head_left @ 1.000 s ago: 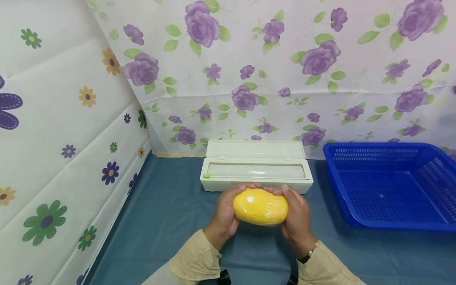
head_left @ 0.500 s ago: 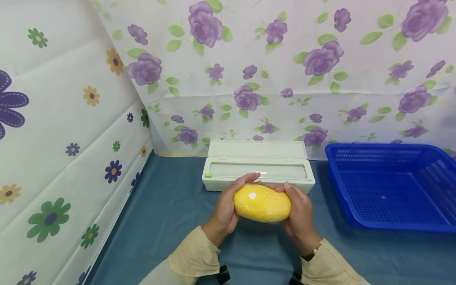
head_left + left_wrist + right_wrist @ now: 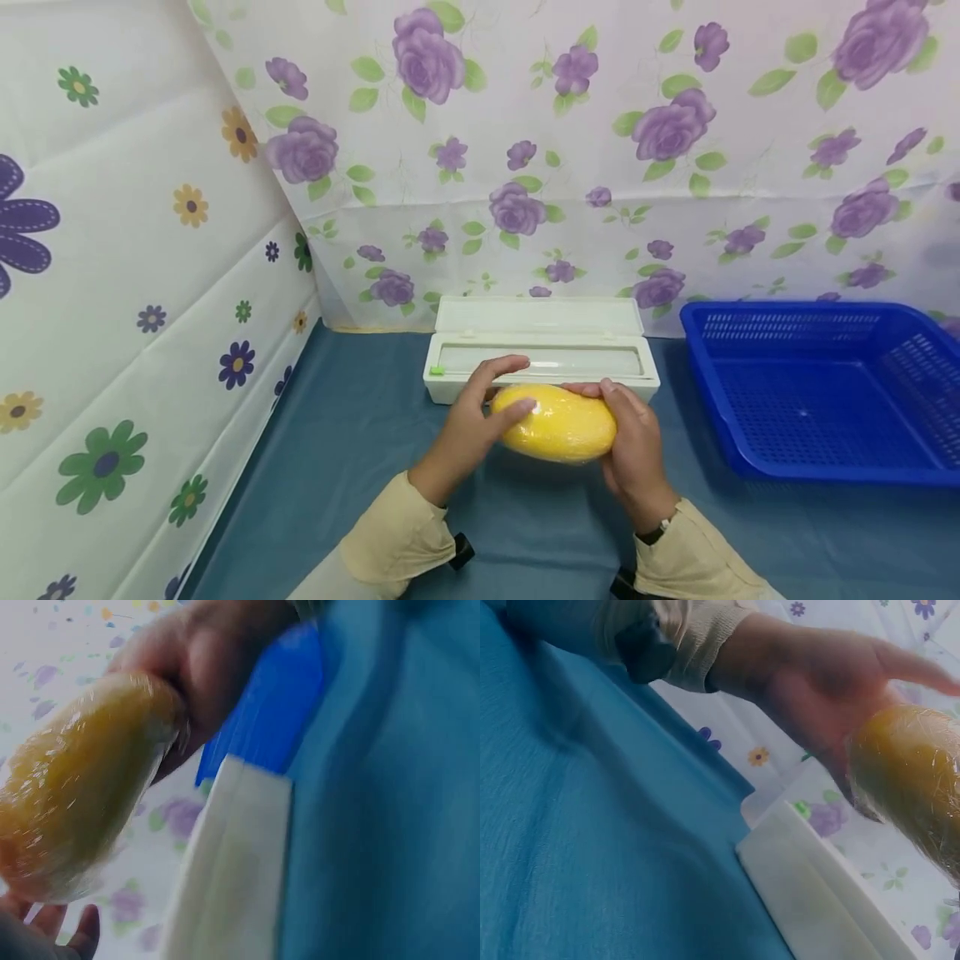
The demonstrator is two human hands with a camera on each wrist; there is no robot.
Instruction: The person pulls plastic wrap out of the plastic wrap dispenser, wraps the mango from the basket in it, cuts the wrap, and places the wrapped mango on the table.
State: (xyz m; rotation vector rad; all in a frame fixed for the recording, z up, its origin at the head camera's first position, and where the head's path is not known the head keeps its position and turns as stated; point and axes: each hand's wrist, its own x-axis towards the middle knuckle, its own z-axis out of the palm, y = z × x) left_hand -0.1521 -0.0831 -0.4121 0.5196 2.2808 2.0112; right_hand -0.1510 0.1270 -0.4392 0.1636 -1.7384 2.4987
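A yellow oblong fruit [image 3: 570, 429], smooth and wrapped in clear cling film, is held above the table in front of me; its exact kind I cannot tell. Its right end lies in my right hand [image 3: 636, 454], with the thumb along the top edge. At the left end my left hand [image 3: 465, 429] has its fingers spread and straight, the thumb touching the film. Crinkled film shows on the fruit [image 3: 82, 787] in the left wrist view. Just behind stands a white cling film dispenser [image 3: 450, 390], its lid [image 3: 536, 317] raised, with a green slider [image 3: 437, 371] at the left.
A blue perforated plastic basket [image 3: 720, 433] stands to the right of the dispenser. Teal cloth [image 3: 337, 433] covers the table. Flower-printed sheets hang at the back [image 3: 450, 192] and along the left side [image 3: 105, 333].
My left hand has loosened from the fruit's left end, its fingers spreading and its thumb coming over the front. The right hand keeps its hold, and the fruit has risen slightly.
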